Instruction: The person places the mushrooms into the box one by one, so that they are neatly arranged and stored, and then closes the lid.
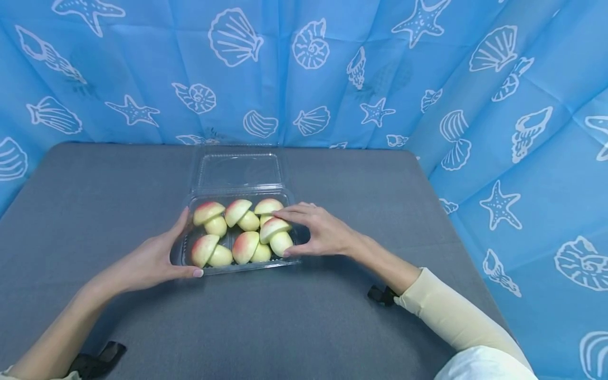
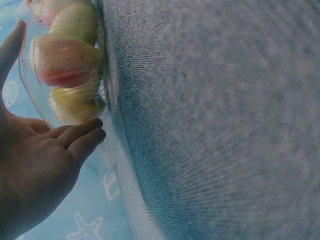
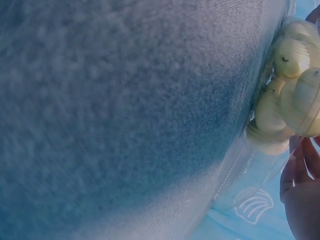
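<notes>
A clear plastic clamshell box lies on the table with its lid folded back. Several pale yellow model mushrooms with red-blushed caps sit in it in two rows. At the front right corner my right hand holds one mushroom between thumb and fingers, tilted and overlapping the mushroom behind it. My left hand spans the box's left end, thumb by the front corner and fingers extended along the side. In the left wrist view, fingertips touch the clear wall beside a mushroom.
Grey cloth covers the table. Behind it and on the right hangs a blue curtain with white shell and starfish prints. A black strap hangs below the right forearm, another black strap below the left.
</notes>
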`<state>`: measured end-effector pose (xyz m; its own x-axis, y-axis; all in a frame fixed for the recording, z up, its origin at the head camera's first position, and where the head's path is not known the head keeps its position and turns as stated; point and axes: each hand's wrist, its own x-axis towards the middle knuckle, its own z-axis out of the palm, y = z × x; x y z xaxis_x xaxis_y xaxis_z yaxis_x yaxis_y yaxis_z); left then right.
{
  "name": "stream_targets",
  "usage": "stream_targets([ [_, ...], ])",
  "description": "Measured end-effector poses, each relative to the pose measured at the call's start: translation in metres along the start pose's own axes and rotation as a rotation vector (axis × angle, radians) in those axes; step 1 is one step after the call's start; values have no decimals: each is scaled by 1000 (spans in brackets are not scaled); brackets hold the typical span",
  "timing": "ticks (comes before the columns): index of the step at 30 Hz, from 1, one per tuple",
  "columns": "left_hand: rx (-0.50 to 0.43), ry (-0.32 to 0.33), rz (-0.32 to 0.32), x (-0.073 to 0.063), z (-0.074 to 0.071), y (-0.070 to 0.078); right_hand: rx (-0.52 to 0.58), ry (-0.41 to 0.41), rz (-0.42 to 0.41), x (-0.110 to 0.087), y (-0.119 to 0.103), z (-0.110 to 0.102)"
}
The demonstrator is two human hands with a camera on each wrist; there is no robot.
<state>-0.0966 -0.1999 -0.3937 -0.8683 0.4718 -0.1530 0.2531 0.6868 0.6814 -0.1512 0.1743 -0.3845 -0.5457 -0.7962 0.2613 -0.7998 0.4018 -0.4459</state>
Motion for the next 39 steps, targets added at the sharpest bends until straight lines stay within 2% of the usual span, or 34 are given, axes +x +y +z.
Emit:
stream_targets([
  [12, 17, 3, -4, 0, -1, 1, 74, 131, -48, 0, 15, -8],
  [21, 12, 1, -5, 1, 0, 1, 57, 194, -36, 5, 38, -15],
  [29, 15, 12, 6, 0, 0, 1, 83, 206, 65, 10, 49, -20],
  [36, 15, 19, 3, -1, 0, 1, 107, 125, 253, 17, 52, -22],
  [39, 12, 13, -3, -1, 0, 1, 118, 108, 293, 21, 55, -21],
])
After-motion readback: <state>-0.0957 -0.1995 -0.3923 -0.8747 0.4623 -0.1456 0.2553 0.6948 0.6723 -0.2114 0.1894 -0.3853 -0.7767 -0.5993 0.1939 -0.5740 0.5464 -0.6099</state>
